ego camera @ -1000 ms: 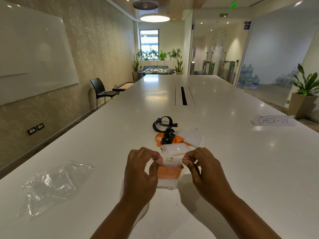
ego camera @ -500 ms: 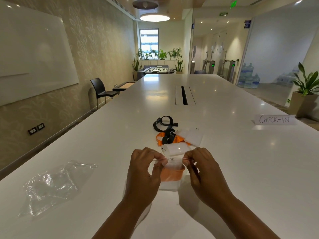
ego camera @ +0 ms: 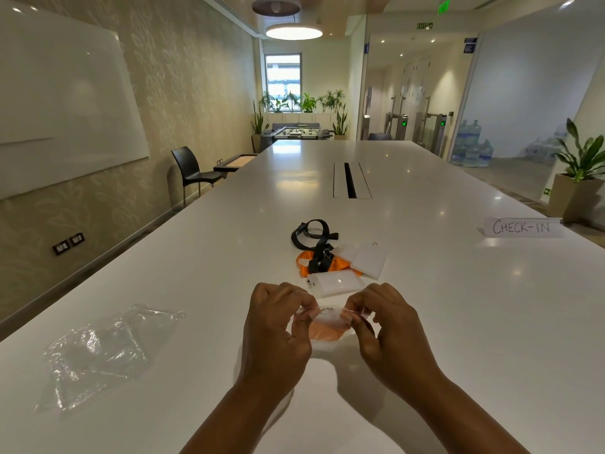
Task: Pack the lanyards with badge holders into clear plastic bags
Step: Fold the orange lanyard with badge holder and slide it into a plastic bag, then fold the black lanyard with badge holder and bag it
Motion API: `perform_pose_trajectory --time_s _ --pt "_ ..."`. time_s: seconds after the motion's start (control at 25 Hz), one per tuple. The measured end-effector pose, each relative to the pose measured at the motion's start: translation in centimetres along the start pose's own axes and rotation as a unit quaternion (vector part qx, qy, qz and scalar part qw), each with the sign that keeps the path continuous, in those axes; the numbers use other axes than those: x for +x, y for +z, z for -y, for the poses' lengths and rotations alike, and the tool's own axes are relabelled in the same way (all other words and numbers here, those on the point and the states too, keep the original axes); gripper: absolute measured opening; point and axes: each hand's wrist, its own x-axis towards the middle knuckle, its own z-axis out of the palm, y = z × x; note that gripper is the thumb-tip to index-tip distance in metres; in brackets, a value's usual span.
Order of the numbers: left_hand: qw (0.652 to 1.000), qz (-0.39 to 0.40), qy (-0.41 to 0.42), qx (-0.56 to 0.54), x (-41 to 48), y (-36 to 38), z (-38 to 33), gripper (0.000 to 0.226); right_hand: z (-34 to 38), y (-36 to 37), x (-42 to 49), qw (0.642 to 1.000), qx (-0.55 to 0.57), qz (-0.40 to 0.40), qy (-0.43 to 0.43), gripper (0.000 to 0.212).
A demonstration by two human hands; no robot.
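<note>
ahead: lanyard pile blocks; left: loose bags; right: bare table

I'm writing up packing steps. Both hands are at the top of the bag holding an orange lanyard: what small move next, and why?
Probably press the bag shut along its top edge. The left hand and right hand each pinch that edge, and the orange lanyard already sits inside.

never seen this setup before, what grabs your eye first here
The two hands at bottom centre: the left hand and right hand pinch the top edge of a clear bag with an orange lanyard inside. Just beyond, on the white table, lies a heap of lanyards, black and orange, with white badge holders. Crumpled spare bags sit at the left, a CHECK-IN sign at the far right.
</note>
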Motion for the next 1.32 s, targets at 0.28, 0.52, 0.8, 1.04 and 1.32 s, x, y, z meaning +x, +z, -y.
perform_pose_trajectory --time_s 0.28,0.52,0.8,1.04,1.32 --pt "0.944 0.077 -0.191 -0.257 0.1 -0.1 -0.2 0.025 -0.4 -0.6 0.4 0.991 0.121 -0.030 0.046 0.012" --pt "0.859 0.217 -0.350 -0.306 0.4 0.2 0.1 0.028 -1.8 -1.2 1.5 0.888 0.295 0.008 0.353 0.026" --pt "0.890 0.200 -0.347 -0.219 -0.1 1.4 0.7 0.023 -4.1 -1.6 1.7 0.889 0.201 0.013 0.410 0.061" --pt "0.943 0.105 -0.306 -0.077 0.7 0.7 3.2 0.013 -6.9 -2.1 1.5 0.915 0.048 0.056 0.396 0.050" --pt "0.915 0.076 -0.285 0.276 1.7 -2.6 6.7 0.040 -7.1 -0.9 1.2 0.948 -0.091 0.087 0.293 0.042"
